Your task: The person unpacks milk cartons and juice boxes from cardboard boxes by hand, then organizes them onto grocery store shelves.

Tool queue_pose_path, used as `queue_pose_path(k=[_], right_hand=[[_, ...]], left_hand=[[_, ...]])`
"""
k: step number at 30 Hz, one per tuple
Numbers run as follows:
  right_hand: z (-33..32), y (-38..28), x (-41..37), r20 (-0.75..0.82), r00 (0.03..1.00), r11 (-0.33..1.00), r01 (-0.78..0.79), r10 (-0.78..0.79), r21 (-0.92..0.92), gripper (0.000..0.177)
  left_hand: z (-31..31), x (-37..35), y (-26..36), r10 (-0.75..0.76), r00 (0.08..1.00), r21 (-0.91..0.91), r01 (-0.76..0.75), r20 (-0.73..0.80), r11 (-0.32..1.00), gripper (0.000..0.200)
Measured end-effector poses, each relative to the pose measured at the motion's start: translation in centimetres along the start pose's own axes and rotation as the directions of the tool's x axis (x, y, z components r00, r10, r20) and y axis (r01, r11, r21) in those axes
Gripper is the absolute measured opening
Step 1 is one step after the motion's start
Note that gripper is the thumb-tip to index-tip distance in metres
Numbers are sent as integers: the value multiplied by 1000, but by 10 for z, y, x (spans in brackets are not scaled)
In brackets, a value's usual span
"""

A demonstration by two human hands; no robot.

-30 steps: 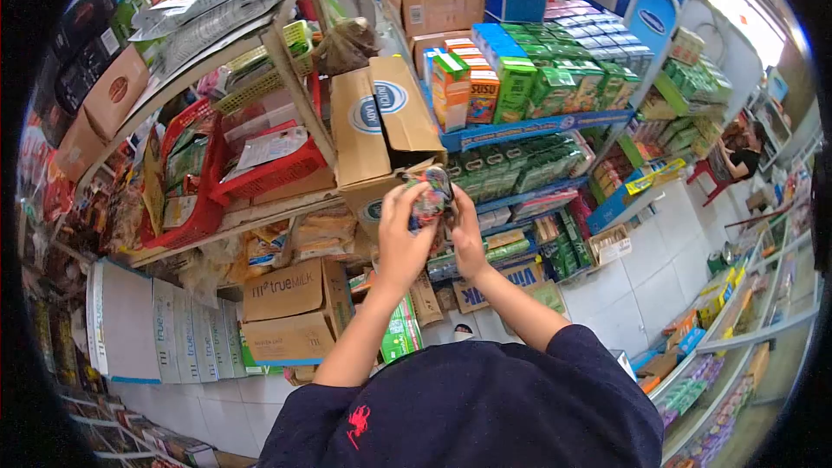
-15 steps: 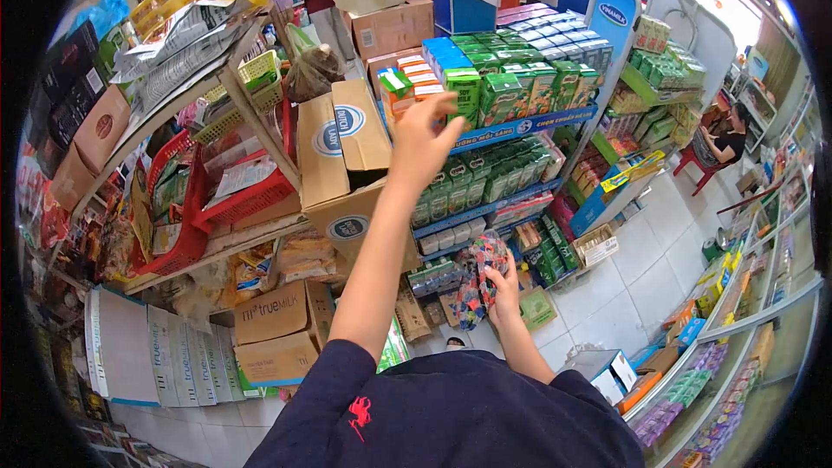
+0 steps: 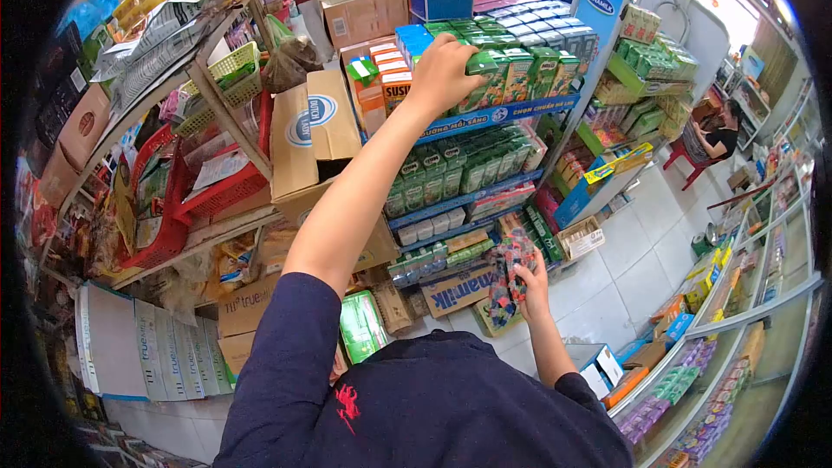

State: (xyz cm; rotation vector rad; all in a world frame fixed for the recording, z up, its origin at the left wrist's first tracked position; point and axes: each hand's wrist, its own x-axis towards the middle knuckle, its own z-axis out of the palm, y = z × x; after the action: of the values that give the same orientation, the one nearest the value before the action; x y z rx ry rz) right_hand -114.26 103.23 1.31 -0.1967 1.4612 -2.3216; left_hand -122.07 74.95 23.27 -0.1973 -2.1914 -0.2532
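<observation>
My left hand (image 3: 449,76) reaches out to the top shelf of a drink rack. Its fingers are curled over the near corner of the front row, closed around a green drink carton that the hand mostly hides. More green Milo cartons (image 3: 517,72) stand just right of it, and orange-and-white cartons (image 3: 396,87) are on its left. Lower down on the right, my right hand (image 3: 535,288) is closed on a bunched cloth (image 3: 511,273) with a red, dark and grey-green pattern. The cloth hangs in front of the rack's lowest shelves.
An open Dutch Lady cardboard box (image 3: 303,134) stands left of the rack. Red baskets (image 3: 227,195) sit on a shelf further left. Along the right runs a glass display case (image 3: 754,321). A seated person (image 3: 718,140) is in the right background, beyond the tiled floor (image 3: 637,264).
My left hand has come down from above the cartons onto the front row, its fingers now curled. My right hand, with the cloth, has shifted slightly right. The view has moved too.
</observation>
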Motion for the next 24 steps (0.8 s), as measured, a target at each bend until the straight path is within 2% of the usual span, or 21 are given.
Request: queue_pose_path(k=[1,4,5,7,8,9,10,11,12,13,15,16,17,19,20,21,22,23,24], right_hand=[[-2,-2,4,1,1000,1000,6,-6,0,56],[5,-19,15,24,992,991,127,-126,-39,60],[13,-26,15,21,992,991,129,-128,-35,60],[27,-36,17,-36,982,982,187,-186,31,54],[31,-40,17,-25,986,979,166,-164,122,51],[39,-46,15,-30,985,977,171,-168,130,51],[51,-53,12,7,985,949,166,-174,267,52],[57,-54,8,40,982,904,154,-185,398,53],[58,-50,7,132,984,894,47,-118,446,51],[72,-52,0,161,974,881,66,-159,469,50],[72,-27,-9,303,953,871,-159,12,465,54],[77,-17,-14,226,971,898,-165,76,407,55],[82,-10,-19,144,980,920,-178,135,349,57],[83,-3,-27,180,971,898,-217,158,384,60],[80,0,-29,208,962,889,-247,177,385,60],[80,1,-29,237,952,881,-276,195,385,60],[85,-12,-34,173,956,888,-287,239,360,57],[86,-13,-33,168,960,892,-272,225,362,57],[87,-11,-31,161,980,959,-157,121,235,55]], left_hand=[[0,2,0,4,1000,1,-4,-4,1000,41],[-7,11,-2,39,976,-28,-46,-216,999,38],[-21,15,7,43,976,-29,-50,-215,998,38],[-46,13,29,-90,941,-174,34,-326,984,37],[-52,7,35,-104,925,-197,32,-367,980,34],[-63,-4,53,-176,917,-289,70,-358,955,33],[-73,-19,72,-245,908,-379,106,-340,919,32],[-77,-38,82,-253,933,-421,128,-256,898,33],[-77,-55,92,-199,956,-437,89,-213,895,32],[-74,-74,102,-189,967,-454,92,-173,886,31],[-66,-109,118,-207,977,-536,151,-45,831,32],[-62,-119,125,-277,960,-570,208,-36,795,32],[-58,-131,127,-353,934,-569,319,52,758,35],[-41,-152,114,-299,948,-740,282,114,611,53],[-31,-163,110,-329,922,-883,319,205,344,66],[-24,-175,110,-328,895,-942,334,302,43,79],[-29,-184,116,-264,876,-910,414,404,-18,90],[-31,-192,120,-251,882,-913,407,399,-19,90],[-31,-200,121,-305,848,-900,423,433,-103,87]])
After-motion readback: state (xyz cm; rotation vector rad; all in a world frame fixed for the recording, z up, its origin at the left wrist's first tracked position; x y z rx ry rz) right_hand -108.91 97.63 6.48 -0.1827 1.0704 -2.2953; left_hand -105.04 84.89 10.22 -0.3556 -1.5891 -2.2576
